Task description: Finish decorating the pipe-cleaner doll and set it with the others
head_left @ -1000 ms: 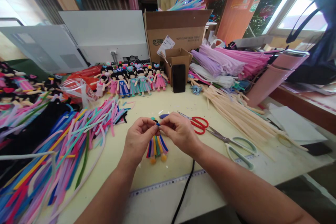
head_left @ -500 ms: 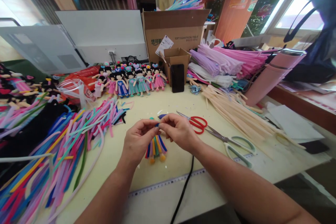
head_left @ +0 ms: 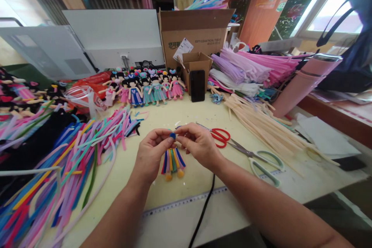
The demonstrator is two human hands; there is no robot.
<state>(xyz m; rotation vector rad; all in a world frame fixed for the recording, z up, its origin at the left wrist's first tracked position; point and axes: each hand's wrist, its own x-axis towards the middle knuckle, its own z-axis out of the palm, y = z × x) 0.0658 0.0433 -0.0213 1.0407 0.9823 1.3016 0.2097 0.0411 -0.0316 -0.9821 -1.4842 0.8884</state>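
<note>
My left hand [head_left: 152,151] pinches a small, round, dark blue fuzzy piece [head_left: 173,135], which looks like coiled pipe cleaner, between thumb and fingertips. Close beside it on the right, my right hand [head_left: 199,143] has thumb and fingers pressed together; what lies between them is hidden. Just below the fingertips a small doll [head_left: 173,161] lies on the table, its skirt striped in blue, red, yellow and green, with two orange feet. My hands cover its upper part. The tip of a blue object [head_left: 179,127] shows behind my right fingers.
Red-handled scissors [head_left: 221,137] and pale green-handled scissors [head_left: 266,162] lie right of my hands. A black cord [head_left: 205,211] crosses a ruler strip [head_left: 186,202]. Loose pipe cleaners [head_left: 81,155] cover the left; beige ones [head_left: 261,128] lie right. Finished dolls [head_left: 151,89] and a phone [head_left: 197,86] stand behind.
The blue piece has come into clearer view between my left fingertips. My right fingertips have shifted slightly, and the doll lies where it was.
</note>
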